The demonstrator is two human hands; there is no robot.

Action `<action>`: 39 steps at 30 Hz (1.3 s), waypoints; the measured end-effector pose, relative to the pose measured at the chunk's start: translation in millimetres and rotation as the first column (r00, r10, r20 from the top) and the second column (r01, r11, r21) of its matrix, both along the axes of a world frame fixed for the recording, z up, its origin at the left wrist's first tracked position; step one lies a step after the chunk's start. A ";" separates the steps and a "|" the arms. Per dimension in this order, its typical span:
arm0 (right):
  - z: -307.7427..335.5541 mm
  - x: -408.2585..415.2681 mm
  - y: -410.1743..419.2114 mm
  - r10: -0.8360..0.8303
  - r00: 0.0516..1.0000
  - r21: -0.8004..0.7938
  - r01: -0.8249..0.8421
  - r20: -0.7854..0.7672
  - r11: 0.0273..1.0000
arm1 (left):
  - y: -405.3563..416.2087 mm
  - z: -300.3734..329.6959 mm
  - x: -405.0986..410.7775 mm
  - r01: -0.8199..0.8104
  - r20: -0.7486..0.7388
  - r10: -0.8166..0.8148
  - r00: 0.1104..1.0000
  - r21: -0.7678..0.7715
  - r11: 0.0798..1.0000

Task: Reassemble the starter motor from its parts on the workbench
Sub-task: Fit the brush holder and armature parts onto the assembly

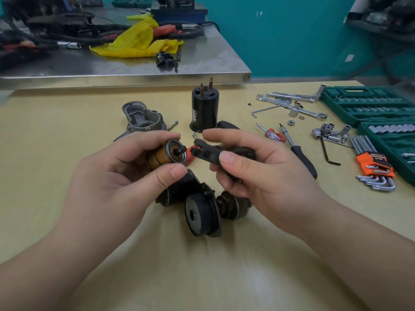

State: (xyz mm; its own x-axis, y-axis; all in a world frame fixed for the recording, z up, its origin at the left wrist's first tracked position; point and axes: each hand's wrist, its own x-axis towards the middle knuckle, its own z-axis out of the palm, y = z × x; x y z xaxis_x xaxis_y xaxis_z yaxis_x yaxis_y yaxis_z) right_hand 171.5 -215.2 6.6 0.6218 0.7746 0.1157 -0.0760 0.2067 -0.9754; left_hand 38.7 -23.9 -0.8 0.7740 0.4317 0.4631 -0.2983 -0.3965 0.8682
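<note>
Head view, workbench (67,221) seen from above and behind the hands. Left hand (116,176) grips a plunger (165,154), a short copper-brown cylinder with a bright metal rim; fingers curl over its top and the thumb presses from below. Its long axis runs roughly left to right, slightly tilted, with the rimmed end and a small dark hook pointing right, toward the other hand. The plunger projects from the left fingertips, clear of the bench.

Right hand (251,167) pinches a black fork lever (206,153), thumb on its near face, fingers curled behind. The lever's long axis also lies left to right; its forked end points left, just beside the plunger's hook. Whether the two touch cannot be told. A red part (189,157) shows behind the gap between them.

Below the hands, on the bench, rest a black end plate (199,212) with a central hole facing the camera and, just to its right, a pinion drive (233,205), axis left to right. A black bracket (179,189) lies touching the plate's left side.

Farther back stand an upright black solenoid can (204,108), two studs pointing up, and to its left a grey aluminium nose housing (143,116), open side up. Screwdrivers (292,142), spanners (289,104), hex keys (372,167) and a green socket case (368,106) lie at right.
</note>
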 end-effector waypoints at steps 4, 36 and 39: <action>2.8 2.7 -1.5 -0.013 1.000 0.043 0.012 0.014 0.999 | 0.9 0.3 0.0 0.006 0.006 -0.006 1.000 0.007 1.000; 8.8 -6.1 2.5 -0.103 0.992 -0.002 0.104 0.074 0.995 | 7.5 -7.4 7.9 0.126 0.179 -0.165 0.970 0.209 0.970; 8.9 -6.6 2.3 -0.139 0.984 -0.025 0.143 0.108 0.989 | 8.1 -6.2 7.7 0.124 0.155 -0.163 0.974 0.235 0.964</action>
State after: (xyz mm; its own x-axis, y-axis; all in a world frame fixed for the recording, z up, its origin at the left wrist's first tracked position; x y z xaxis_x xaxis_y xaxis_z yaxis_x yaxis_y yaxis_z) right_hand 164.9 -212.9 15.5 0.7105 0.6846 0.1625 0.0555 0.1757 -0.9829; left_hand 46.4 -15.8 -7.0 0.7208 0.1932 0.6657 -0.5025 -0.5159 0.6938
